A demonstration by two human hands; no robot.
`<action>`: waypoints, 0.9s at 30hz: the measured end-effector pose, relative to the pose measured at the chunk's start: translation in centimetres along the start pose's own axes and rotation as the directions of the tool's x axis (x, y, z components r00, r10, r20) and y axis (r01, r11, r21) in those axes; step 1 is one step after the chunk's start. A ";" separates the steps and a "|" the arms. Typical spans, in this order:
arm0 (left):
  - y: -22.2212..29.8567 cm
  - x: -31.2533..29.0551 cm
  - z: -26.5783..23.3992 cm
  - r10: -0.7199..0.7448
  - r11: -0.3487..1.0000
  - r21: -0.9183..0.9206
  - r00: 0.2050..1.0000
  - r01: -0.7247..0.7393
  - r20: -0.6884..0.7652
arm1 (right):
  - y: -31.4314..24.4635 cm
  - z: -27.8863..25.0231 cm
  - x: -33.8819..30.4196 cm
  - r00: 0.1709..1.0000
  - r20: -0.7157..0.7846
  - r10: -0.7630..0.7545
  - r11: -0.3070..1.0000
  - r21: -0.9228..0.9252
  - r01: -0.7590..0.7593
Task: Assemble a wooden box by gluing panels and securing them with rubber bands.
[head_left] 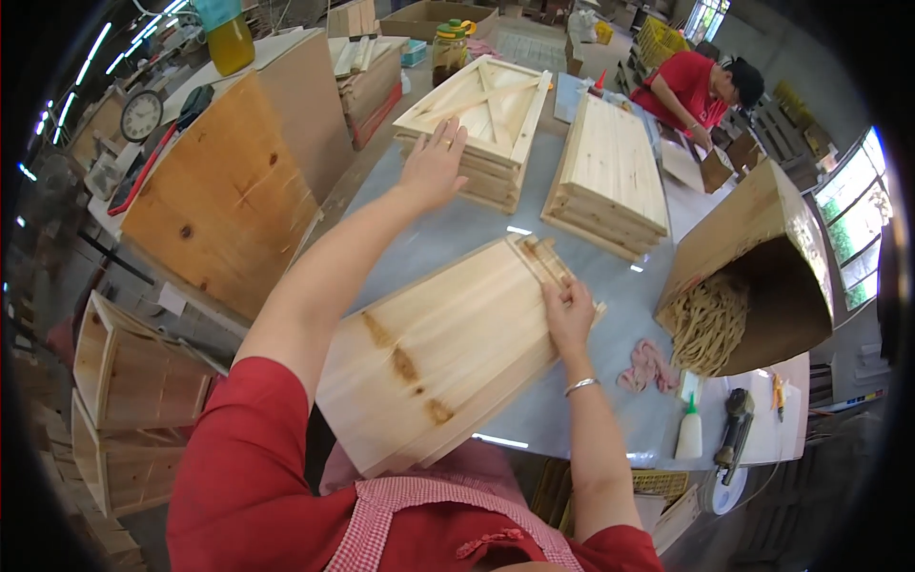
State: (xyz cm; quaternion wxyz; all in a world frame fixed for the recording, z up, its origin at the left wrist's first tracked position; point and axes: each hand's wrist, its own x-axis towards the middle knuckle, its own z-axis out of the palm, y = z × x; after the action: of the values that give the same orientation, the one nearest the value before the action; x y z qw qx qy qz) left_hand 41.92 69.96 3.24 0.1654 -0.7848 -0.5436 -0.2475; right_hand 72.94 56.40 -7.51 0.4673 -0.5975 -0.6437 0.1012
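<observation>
Left hand: The left hand point(434, 170) lies palm down, fingers extended, on the near edge of a braced panel point(491, 100) topping a stack; the flat contact suggests steadying rather than gripping.
Right hand: The right hand point(569, 319), well apart from the left, bends its fingers at the far end of the plain boards point(429, 362); whether it pinches anything cannot be told.
Boards: Layered and slightly fanned, they slant across the near side of the table point(386, 253), directly before the worker, a position that seems to suit easy reach by 2 hands.
Strips: Narrow wooden strips point(536, 255) lie at the boards' far end, near the right fingers.
Other stack: More panels point(610, 162) are piled right of the braced panel, apparently stacked flat to save room.
Box: A cardboard box point(739, 224) gapes toward the worker, seemingly so that its tan bands point(710, 324) stay accessible.
Right edge: A pink cloth point(648, 367) lies near the box; a white bottle point(689, 434) with a green nozzle stands beside a dark power tool point(734, 429), probably kept clear of the boards.
Background: 1 co-worker in red point(681, 91) bends over work beyond the stacks.
</observation>
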 end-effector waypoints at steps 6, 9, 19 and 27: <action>-0.1 3.5 1.3 0.055 0.980 0.176 0.981 -0.089 0.188 | 0.3 0.1 -0.2 1.000 -0.010 0.016 0.998 0.066 -0.015; -0.5 0.4 -0.1 0.254 0.958 0.118 0.964 -0.262 0.079 | 0.1 -0.2 0.0 0.999 -0.028 0.039 0.996 0.076 -0.037; 3.1 -16.6 -22.4 -0.708 0.358 -0.862 0.707 0.359 0.001 | 1.1 -0.5 -0.1 0.991 0.050 0.121 0.993 -0.016 -0.121; 4.9 -31.8 -23.1 -0.626 -0.609 -0.749 0.422 0.262 0.656 | 3.6 -0.1 1.2 0.998 0.062 0.025 0.997 0.070 -0.030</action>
State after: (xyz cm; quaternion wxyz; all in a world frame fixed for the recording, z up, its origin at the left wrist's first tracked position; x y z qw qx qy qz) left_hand 32.54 31.53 4.23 -0.5632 -0.1384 -0.4402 -0.6855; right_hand 75.63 58.31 -9.33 0.4668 -0.5859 -0.6455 0.1488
